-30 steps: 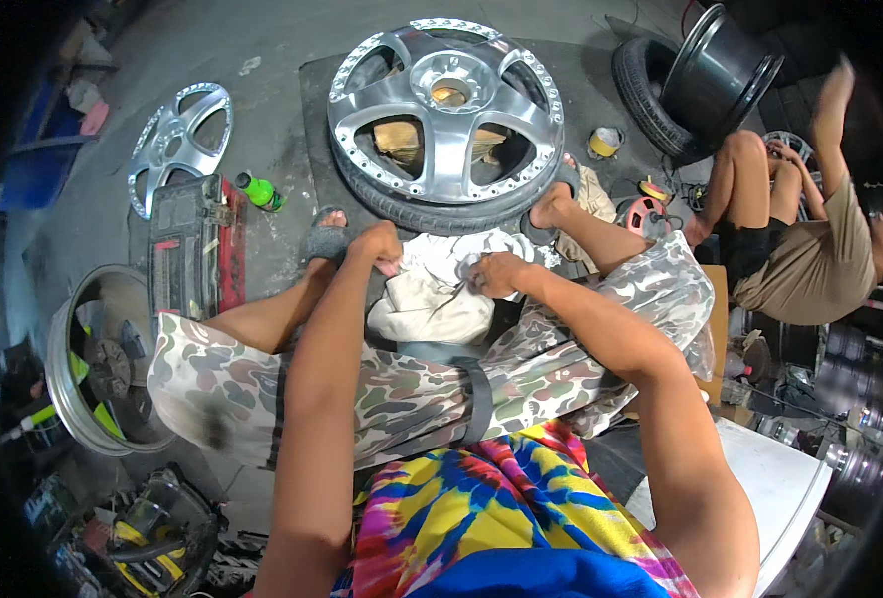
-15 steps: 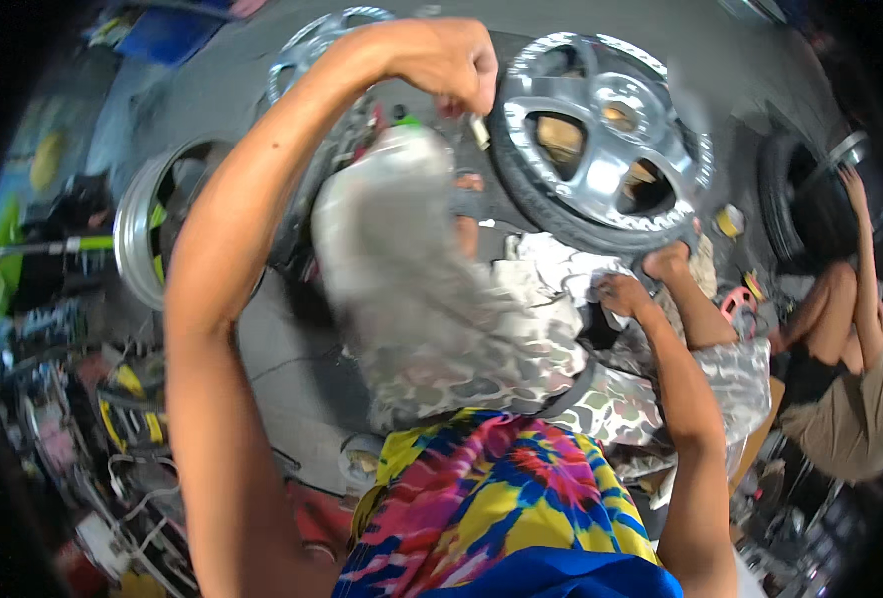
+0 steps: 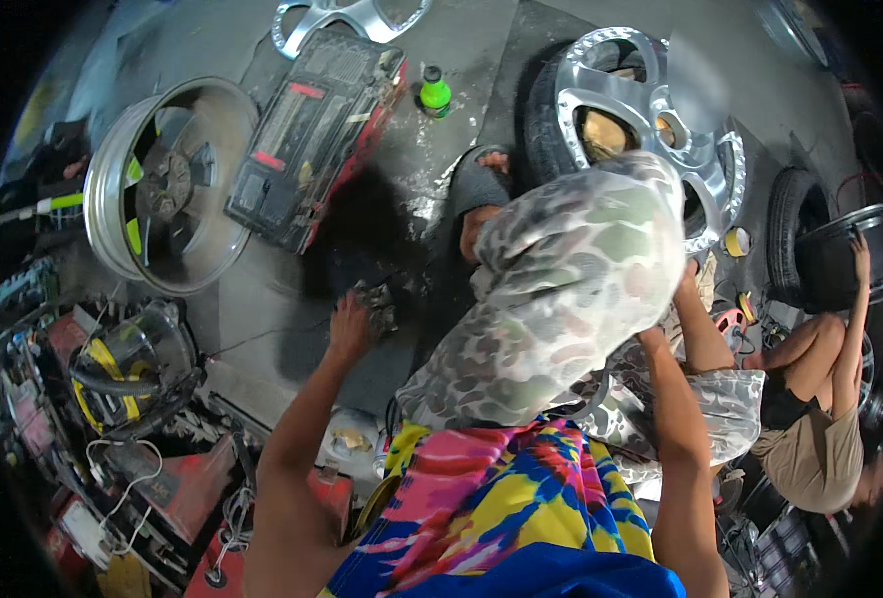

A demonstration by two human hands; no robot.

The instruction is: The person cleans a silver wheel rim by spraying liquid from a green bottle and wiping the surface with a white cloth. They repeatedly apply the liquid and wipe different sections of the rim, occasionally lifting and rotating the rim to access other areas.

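My left hand (image 3: 348,325) reaches down to the grey floor, its fingers closed on a crumpled dark grey rag (image 3: 378,308). Beyond it lies a black and red toolbox (image 3: 307,135). My right hand (image 3: 652,342) is beside my raised leg in camouflage trousers (image 3: 581,264); the leg hides its fingers and anything in them. A shiny silver spoked wheel rim (image 3: 676,184) rests over a black tyre (image 3: 544,115) past my knee, which covers part of both. My sandalled foot (image 3: 481,179) stands to the left of that tyre.
A second rim (image 3: 103,199) stands at the left, and a green bottle (image 3: 436,93) near the toolbox. A clear and yellow vacuum-like machine (image 3: 133,369) sits at lower left. At right, another person's hand (image 3: 860,257) touches a dark rim (image 3: 845,239) by a tyre (image 3: 795,224).
My left hand has come down from high near the wheel to the rag on the floor. My knee has swung right, across the wheel. My right hand has gone partly behind the leg.
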